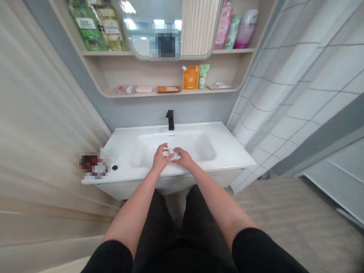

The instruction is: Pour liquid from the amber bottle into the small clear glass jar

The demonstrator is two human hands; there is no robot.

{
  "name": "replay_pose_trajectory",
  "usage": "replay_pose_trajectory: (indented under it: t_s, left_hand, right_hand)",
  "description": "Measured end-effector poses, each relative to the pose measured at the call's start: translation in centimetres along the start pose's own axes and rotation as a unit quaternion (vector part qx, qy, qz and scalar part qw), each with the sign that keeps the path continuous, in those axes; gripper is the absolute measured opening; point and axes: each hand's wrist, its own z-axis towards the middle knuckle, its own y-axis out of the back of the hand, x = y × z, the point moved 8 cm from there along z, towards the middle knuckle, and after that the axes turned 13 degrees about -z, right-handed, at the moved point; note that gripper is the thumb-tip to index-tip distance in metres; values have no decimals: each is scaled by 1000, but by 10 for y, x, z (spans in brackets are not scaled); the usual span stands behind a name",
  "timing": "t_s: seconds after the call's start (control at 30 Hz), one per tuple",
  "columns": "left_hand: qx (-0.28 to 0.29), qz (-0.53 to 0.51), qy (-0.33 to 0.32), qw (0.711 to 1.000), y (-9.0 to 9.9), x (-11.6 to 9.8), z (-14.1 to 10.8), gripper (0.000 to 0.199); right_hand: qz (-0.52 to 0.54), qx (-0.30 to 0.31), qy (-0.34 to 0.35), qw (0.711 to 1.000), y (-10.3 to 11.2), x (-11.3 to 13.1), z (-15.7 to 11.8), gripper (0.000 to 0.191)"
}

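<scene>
Over the front of the white sink basin (206, 146), my right hand (184, 158) is curled around a small whitish, partly see-through object (174, 155). Its exact kind is too small to make out. My left hand (160, 158) is just left of it, with fingers apart and curved and the thumb reaching to the object's near side. Whether that thumb presses on it I cannot tell. Behind both hands stands a black faucet (170, 120) at the basin's back edge.
A black round stopper-like piece (115, 167) lies on the left countertop (125, 144), near a blurred-out item (95, 165). Above, a wall shelf (136, 94) holds an orange pouch (190, 77), a green tube (203, 76) and several bottles. A mirror (153, 22) hangs there.
</scene>
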Motion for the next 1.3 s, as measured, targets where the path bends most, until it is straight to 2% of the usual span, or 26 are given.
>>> replay_pose_trajectory:
  t_s: [0.13,0.33,0.47,0.6,0.8,1.07,1.2,1.3]
  left_hand:
    - [14,-44,-8,999,-1,-1,0,64]
    - [3,-23,1,1000,-1,2,2,83]
    - [-8,-81,21,996,1,7,5,72]
    - [6,-104,40,994,1,12,6,67]
    - [25,-85,35,995,0,14,6,62]
    - [34,-113,56,991,-1,23,6,70]
    - [50,-90,46,994,-7,21,6,73]
    - [79,-50,79,993,-7,20,4,81]
  right_hand:
    - [-3,0,-23,1000,1,-2,0,76]
    - [2,-1,10,1000,4,11,-3,68]
    - [0,10,25,1000,2,15,-4,78]
    - [0,11,14,1000,1,10,-4,79]
    - [8,11,0,1000,0,5,-2,78]
    - [37,33,6,999,-4,4,-1,81]
    - [21,30,-16,999,-3,1,-1,81]
    - [2,12,-45,999,1,-3,-2,79]
